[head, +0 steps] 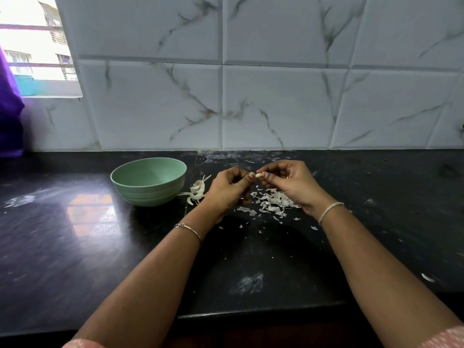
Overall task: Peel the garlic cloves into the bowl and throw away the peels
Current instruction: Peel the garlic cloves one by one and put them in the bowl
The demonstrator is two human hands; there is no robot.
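A pale garlic clove [258, 175] is held above the black counter, pinched at its ends between my left hand [229, 188] and my right hand [288, 183]. Both hands have their fingers curled around it. A light green bowl [140, 189] stands to the left of my left hand; its inside looks empty from here. A heap of white garlic peels [272, 202] lies on the counter under my right hand. A smaller clump of peels and stalk [197, 190] lies between the bowl and my left hand.
The black stone counter [75, 234] runs to a marble-tiled wall [251, 96] at the back. Small peel scraps are scattered around the heap and toward the right. A window [37, 46] and a purple cloth [8, 109] are at the far left.
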